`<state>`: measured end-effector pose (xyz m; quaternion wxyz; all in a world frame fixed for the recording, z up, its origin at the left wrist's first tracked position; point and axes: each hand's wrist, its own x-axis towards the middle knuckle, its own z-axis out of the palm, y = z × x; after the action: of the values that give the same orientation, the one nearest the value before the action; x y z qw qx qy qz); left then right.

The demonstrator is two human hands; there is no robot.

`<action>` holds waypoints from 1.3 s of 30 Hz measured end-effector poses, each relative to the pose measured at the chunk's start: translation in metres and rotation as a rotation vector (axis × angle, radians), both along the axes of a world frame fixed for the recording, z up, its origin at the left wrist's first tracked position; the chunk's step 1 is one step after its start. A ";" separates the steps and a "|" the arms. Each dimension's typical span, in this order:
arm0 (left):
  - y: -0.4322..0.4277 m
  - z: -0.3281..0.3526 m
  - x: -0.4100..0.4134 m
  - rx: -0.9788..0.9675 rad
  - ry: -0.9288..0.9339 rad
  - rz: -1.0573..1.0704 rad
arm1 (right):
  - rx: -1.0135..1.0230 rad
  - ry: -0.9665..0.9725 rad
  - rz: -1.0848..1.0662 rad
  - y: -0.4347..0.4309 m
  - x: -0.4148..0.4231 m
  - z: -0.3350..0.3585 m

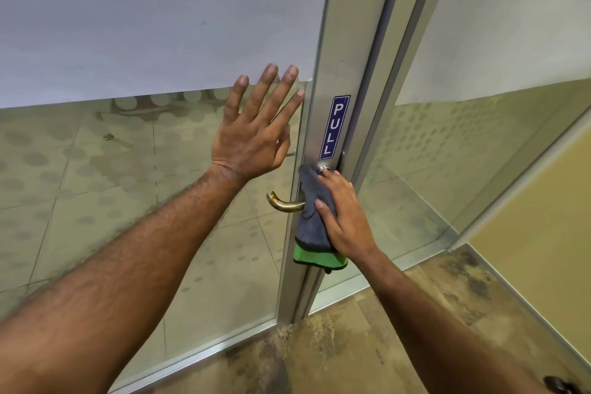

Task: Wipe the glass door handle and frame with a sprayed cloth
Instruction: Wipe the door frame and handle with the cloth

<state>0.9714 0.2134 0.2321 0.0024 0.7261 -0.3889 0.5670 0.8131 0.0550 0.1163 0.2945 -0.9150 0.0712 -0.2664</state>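
A glass door stands in front of me with a silver metal frame running up its right edge. A blue PULL sticker is stuck on the frame. Below it a brass lever handle points left. My right hand presses a grey cloth with a green edge flat against the frame at the handle's base, fingertips near the round lock cylinder. My left hand lies flat on the glass with fingers spread, just left of the frame, holding nothing.
The upper glass is frosted white; the lower part is clear with dots. A second glass panel stands to the right, with a yellowish wall beyond. Worn brown flooring lies below the door.
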 end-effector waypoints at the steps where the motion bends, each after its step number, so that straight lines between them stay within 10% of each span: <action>1: 0.000 0.000 0.000 0.000 -0.002 0.003 | 0.051 0.003 -0.018 0.006 0.006 0.002; 14: 0.000 -0.001 0.000 -0.009 -0.007 -0.014 | -0.523 -0.134 0.138 0.045 0.014 -0.016; 23: -0.006 0.001 -0.002 -0.044 -0.007 -0.036 | -0.107 -0.090 -0.148 0.035 0.028 0.021; 29: 0.004 -0.002 0.001 -0.038 -0.002 -0.037 | -0.600 0.195 -0.212 0.096 0.045 0.026; 39: 0.002 -0.002 -0.001 -0.025 -0.007 -0.021 | -0.680 -0.108 0.143 0.017 0.022 0.002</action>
<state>0.9708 0.2156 0.2302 0.0161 0.7199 -0.3897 0.5742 0.8349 0.0720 0.1180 -0.0060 -0.9480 -0.1016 -0.3016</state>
